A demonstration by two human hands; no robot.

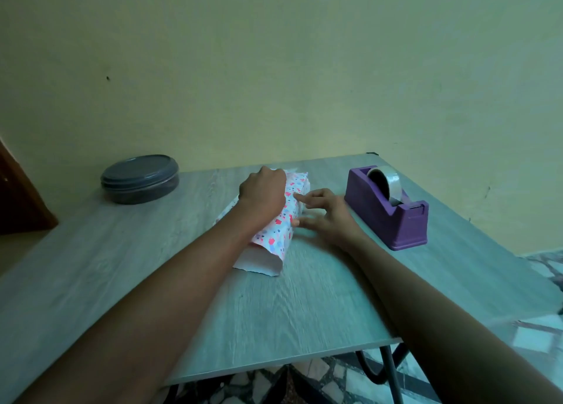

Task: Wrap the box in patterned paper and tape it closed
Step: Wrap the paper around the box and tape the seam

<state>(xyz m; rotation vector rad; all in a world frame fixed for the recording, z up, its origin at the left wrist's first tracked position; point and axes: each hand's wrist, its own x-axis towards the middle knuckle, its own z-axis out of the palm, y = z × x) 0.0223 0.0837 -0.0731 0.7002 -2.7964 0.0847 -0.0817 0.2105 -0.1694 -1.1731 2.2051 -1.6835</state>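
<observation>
Paper-wrapped box (281, 220) lying on table (304, 306)

Wrapped box (275, 230) lies mid-table (304, 306), left hand (263, 191) on top of it, right hand (329, 217) touching its right side, tape dispenser (388, 213) just right of that hand, lidded round container (140, 179) at far left.

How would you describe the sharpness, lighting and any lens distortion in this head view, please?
Head view: dim, flat light with a greenish cast; right hand smeared by motion blur beside the patterned paper; left hand sharper; table edges bow from the wide-angle lens; tape dispenser fairly crisp.
</observation>
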